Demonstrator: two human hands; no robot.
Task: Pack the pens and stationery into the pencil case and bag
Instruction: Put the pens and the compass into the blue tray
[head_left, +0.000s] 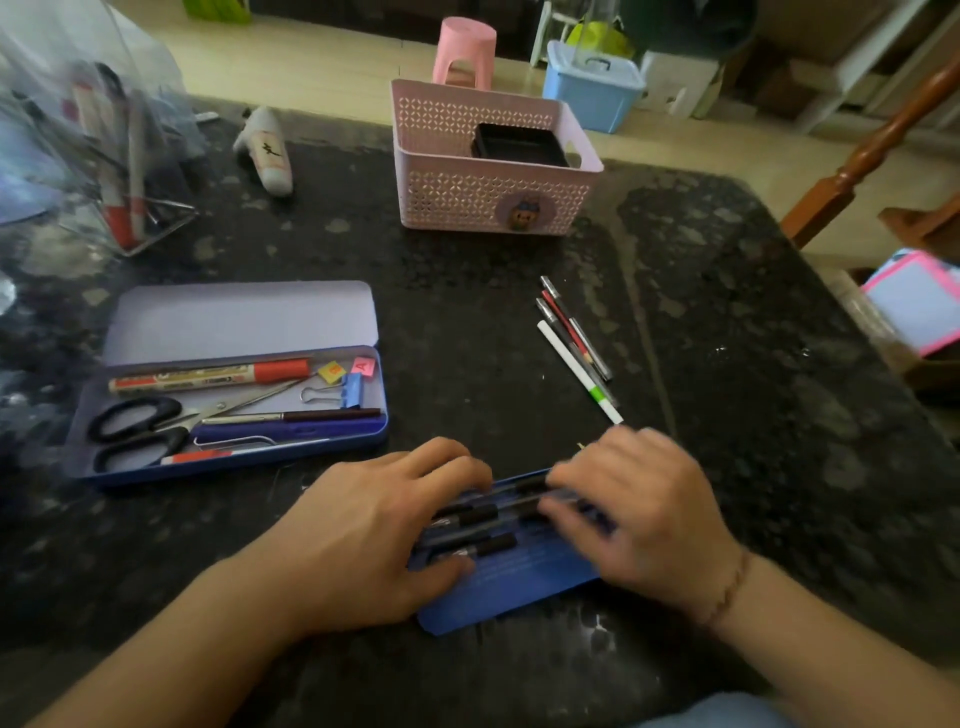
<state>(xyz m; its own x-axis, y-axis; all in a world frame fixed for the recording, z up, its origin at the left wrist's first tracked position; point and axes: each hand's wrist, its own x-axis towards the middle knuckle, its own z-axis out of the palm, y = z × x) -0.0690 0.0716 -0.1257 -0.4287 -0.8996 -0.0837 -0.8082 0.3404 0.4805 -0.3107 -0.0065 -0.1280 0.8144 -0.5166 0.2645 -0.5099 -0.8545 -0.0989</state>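
Observation:
A flat blue pen pack (511, 582) lies at the table's near edge with several dark-capped pens (480, 517) on it. My left hand (374, 530) rests on the pack's left end, fingers curled over the pens. My right hand (639, 512), blurred, covers the right end, its fingers on the pens. To the left, an open blue pencil case (228, 421) holds a red marker (213, 376), black scissors (137, 431), a blue binder clip (350, 391) and a dark pen. Several loose pens (574, 345) lie to the right of centre.
A pink perforated basket (488, 192) holding a black box stands at the back. A clear bag (88, 130) with markers sits at the far left, a white glue bottle (267, 153) beside it. A wooden chair (878, 150) stands at the right.

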